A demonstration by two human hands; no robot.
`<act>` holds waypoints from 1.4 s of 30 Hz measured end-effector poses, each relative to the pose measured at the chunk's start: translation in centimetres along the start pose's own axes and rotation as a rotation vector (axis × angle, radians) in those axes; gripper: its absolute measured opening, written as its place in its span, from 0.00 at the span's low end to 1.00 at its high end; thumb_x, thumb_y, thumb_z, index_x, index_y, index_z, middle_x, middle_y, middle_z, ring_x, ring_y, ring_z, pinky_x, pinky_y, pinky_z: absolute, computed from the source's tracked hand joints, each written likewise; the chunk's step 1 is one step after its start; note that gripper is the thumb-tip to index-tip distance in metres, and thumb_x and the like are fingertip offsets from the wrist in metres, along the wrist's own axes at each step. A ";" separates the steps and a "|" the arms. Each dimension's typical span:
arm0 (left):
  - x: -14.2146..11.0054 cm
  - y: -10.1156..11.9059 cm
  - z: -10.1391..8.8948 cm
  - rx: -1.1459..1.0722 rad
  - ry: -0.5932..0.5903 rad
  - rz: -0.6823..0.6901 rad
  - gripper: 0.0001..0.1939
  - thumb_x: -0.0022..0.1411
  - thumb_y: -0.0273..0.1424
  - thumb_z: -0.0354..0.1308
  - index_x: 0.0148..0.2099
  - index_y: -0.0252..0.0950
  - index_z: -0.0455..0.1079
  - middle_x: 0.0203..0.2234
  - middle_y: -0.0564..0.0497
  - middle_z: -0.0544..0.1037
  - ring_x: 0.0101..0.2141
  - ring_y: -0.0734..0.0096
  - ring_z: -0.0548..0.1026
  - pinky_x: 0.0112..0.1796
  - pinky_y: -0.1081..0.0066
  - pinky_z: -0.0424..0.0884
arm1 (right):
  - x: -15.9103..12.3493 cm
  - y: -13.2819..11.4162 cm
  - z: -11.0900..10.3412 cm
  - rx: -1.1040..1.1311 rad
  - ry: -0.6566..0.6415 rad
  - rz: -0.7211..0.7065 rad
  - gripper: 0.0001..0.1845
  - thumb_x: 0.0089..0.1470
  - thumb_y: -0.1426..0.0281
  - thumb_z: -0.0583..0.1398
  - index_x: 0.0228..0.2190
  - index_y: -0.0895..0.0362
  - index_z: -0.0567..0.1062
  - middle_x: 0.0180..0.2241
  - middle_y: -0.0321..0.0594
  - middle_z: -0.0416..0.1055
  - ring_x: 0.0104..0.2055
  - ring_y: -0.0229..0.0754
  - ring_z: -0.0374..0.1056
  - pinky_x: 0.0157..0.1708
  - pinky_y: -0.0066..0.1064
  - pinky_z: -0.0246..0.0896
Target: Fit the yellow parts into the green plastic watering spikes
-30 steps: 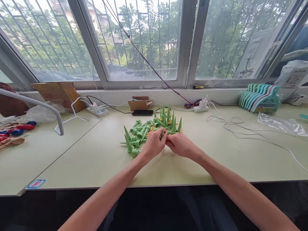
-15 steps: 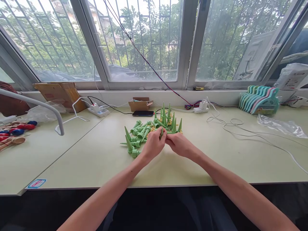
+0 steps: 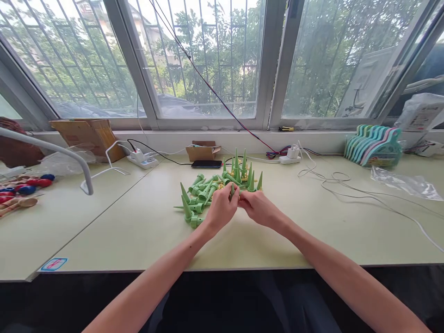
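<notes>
My left hand [image 3: 222, 206] is closed round a green plastic watering spike [image 3: 232, 189], its pointed tip sticking up between thumb and fingers. Against it, my right hand [image 3: 257, 206] is pinched at the spike's lower part; what its fingertips hold is hidden. Left of the hands lies a heap of green spikes [image 3: 205, 190], some on their sides and some point up. Behind the hands, several more spikes [image 3: 244, 163] stand upright. Small yellow pieces [image 3: 258, 188] are scattered among them.
A phone [image 3: 206, 164] and an open cardboard box [image 3: 202, 151] are behind the heap. Power strips [image 3: 144, 162] stand along the wall. White cables [image 3: 342, 178] loop over the right side, near teal hangers [image 3: 376, 148] and a plastic bag [image 3: 405, 181]. Wooden spoons [image 3: 21, 203] lie far left.
The hands stay together at the same spot, with only a slight shift of the fingers. The whole view has moved very slightly.
</notes>
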State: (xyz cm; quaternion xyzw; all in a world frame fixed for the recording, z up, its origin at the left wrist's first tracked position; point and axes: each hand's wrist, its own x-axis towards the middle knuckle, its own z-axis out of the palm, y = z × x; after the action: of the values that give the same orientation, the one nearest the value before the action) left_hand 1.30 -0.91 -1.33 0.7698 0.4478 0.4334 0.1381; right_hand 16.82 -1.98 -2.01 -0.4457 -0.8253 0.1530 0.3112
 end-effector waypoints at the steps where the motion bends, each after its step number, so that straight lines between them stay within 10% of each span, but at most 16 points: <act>1: 0.0 0.0 0.0 -0.001 0.000 -0.001 0.11 0.66 0.35 0.47 0.32 0.37 0.63 0.17 0.58 0.63 0.19 0.77 0.59 0.26 0.74 0.59 | 0.0 0.0 0.0 0.000 0.001 -0.001 0.16 0.64 0.64 0.49 0.26 0.56 0.64 0.21 0.34 0.63 0.21 0.33 0.52 0.25 0.25 0.48; 42: 0.1 0.3 0.0 -0.010 0.006 0.015 0.10 0.66 0.35 0.48 0.33 0.37 0.64 0.17 0.58 0.66 0.19 0.76 0.61 0.27 0.74 0.59 | 0.0 -0.2 0.0 -0.029 0.017 0.043 0.14 0.61 0.67 0.51 0.24 0.56 0.62 0.19 0.32 0.60 0.20 0.32 0.48 0.23 0.24 0.46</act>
State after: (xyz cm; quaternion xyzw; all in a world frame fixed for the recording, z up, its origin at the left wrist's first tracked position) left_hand 1.45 -1.03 -1.10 0.7711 0.4405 0.4387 0.1374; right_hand 16.63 -2.08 -1.90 -0.4690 -0.8150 0.1438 0.3084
